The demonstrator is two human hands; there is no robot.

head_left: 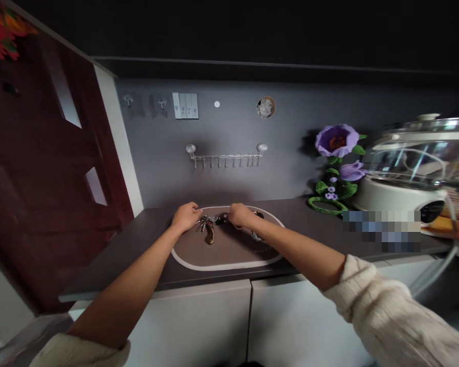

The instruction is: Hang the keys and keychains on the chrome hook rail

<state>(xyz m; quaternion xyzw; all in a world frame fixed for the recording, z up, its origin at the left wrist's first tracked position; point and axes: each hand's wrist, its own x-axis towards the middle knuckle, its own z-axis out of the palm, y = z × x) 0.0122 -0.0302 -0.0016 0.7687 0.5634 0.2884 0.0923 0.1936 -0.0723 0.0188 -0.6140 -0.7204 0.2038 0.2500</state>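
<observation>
Centrally in the head view, the key bunch [204, 223] lies between your two hands on an oval mat [222, 267], left of its middle. Its keys are silvery and slim, fanned out in several directions; a curved, glossy brown fob [210, 235] extends from them toward you, and a small dark piece [221, 219] adjoins them on the right.

Your left hand [186, 217] is at the mat's left far edge, just beside the keys, partly open with the fingers loosely bent; no object shows in its grasp. Your right hand [240, 215] bends down beside the dark piece, its fingers curled inward; the fingertips are hidden, so its grip cannot be told. Right of it, partly behind your wrist, lie dark and metallic items [257, 236], too blurred to identify.

The mat is brown with a pale rim, flat on a dark counter [133, 250]. A hook rail [227, 157] is mounted on the grey wall [237, 127] behind.
</observation>
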